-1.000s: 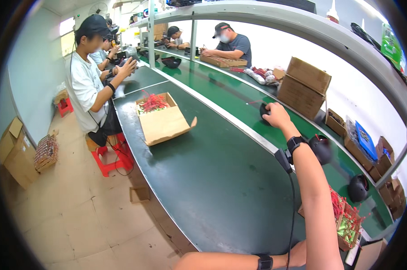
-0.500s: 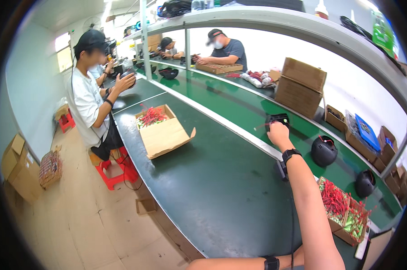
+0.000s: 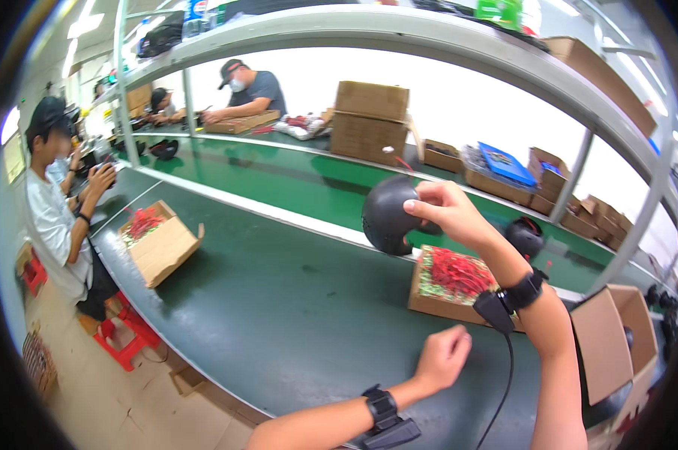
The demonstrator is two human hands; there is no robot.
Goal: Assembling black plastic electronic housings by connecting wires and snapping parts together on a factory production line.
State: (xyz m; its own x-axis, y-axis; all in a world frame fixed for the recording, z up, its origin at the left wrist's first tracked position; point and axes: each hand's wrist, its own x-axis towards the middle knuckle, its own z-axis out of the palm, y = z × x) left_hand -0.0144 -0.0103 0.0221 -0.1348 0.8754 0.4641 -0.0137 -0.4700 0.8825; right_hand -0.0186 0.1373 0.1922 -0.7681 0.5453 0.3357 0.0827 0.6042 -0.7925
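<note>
My right hand [image 3: 451, 214] grips a black, rounded plastic shell [image 3: 386, 215] by its edge, thumb on the outside, and holds it above the table. A thin red wire with a white end rises from the shell's top. My left hand [image 3: 442, 360] hovers low over the green table [image 3: 301, 330], fingers curled in, nothing visible in them. Between the hands and the belt lies a cardboard box [image 3: 433, 303] heaped with red wires and green-white pieces. Both wrists wear black straps with small modules; a cable hangs from the right one.
Behind the table runs a green conveyor belt [image 3: 279, 178] with another black shell [image 3: 525, 237]. A metal shelf [image 3: 316, 41] spans overhead. An open carton [image 3: 605, 352] stands at right, a flapped box [image 3: 163, 251] at left. One co-worker [image 3: 61, 225] stands at left; others sit beyond the belt.
My right hand has lifted the black shell off the belt and brought it over the table. My left hand has come into view from beneath the right arm. The view has turned right.
</note>
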